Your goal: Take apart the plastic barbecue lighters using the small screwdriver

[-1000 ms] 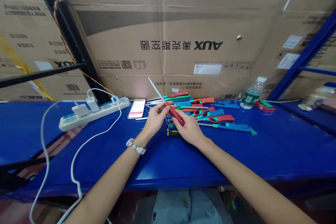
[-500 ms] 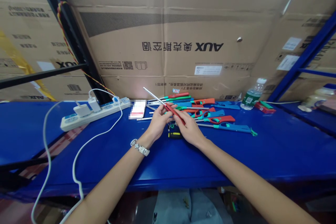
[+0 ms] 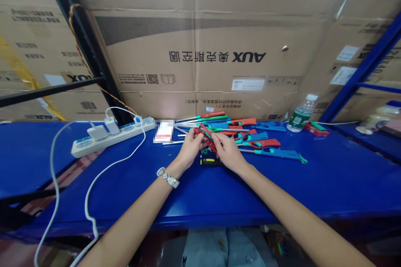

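Between both hands is a red long-nosed lighter (image 3: 211, 143), with dark and green parts showing along its handle; its casing looks opened up. My left hand (image 3: 189, 150), at the wrist with the bracelet, has its fingers closed on the far left end. The fingers of my right hand (image 3: 230, 153) pinch its right side. Just under the hands lies a screwdriver (image 3: 210, 162) with a black and yellow handle, partly hidden. Behind and to the right are several lighters, among them a blue one (image 3: 282, 154) and an orange-red one (image 3: 267, 143).
A white power strip (image 3: 103, 138) with chargers and a looping white cable (image 3: 120, 159) is on the left. A phone with a blurred screen (image 3: 163, 131) lies near the lighters. A water bottle (image 3: 301, 114) and a red box (image 3: 316, 129) stand right. Cardboard (image 3: 150, 58) backs the blue table (image 3: 269, 192).
The red lighter has been turned in my hands. Its metal tube no longer points up to the left, and green and dark parts now show. Both hands stay in nearly the same place.
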The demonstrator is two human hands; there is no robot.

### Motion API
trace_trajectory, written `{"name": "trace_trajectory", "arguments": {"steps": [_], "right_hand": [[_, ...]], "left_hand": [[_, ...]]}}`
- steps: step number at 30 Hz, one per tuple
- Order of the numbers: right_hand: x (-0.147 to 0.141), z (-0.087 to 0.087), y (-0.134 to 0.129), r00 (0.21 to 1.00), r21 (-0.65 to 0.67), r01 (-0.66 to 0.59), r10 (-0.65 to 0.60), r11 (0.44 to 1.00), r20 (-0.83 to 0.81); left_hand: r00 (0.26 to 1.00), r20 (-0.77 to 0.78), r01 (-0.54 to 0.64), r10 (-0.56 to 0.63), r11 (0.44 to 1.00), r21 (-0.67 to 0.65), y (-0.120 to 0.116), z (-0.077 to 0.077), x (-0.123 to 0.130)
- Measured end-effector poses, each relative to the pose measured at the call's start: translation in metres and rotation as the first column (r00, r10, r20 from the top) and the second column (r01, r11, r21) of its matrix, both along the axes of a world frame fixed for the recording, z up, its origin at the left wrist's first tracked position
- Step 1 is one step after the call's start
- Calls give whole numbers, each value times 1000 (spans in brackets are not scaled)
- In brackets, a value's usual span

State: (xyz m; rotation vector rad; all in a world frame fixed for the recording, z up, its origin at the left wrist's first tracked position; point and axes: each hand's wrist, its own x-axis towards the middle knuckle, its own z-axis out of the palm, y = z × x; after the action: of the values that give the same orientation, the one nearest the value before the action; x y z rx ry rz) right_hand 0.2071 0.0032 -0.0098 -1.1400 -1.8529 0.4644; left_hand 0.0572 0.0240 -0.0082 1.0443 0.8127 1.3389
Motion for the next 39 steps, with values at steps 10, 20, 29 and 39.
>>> {"name": "trace_trajectory", "arguments": {"steps": [10, 20, 29, 39], "right_hand": [[10, 2, 11, 997, -54, 80, -81, 995, -19], [20, -4, 23, 995, -169, 42, -56, 985, -79], [31, 6, 21, 1000, -84, -4, 7, 996, 30], [29, 7, 24, 988, -16, 9, -6, 1000, 152]], "left_hand": [[997, 53, 48, -48, 999, 6, 4, -2, -3], [985, 2, -173, 173, 984, 42, 5, 6, -5], [977, 171, -166, 128, 959, 228, 8, 31, -24], [334, -819, 272, 466, 785, 557, 18, 28, -51]]}}
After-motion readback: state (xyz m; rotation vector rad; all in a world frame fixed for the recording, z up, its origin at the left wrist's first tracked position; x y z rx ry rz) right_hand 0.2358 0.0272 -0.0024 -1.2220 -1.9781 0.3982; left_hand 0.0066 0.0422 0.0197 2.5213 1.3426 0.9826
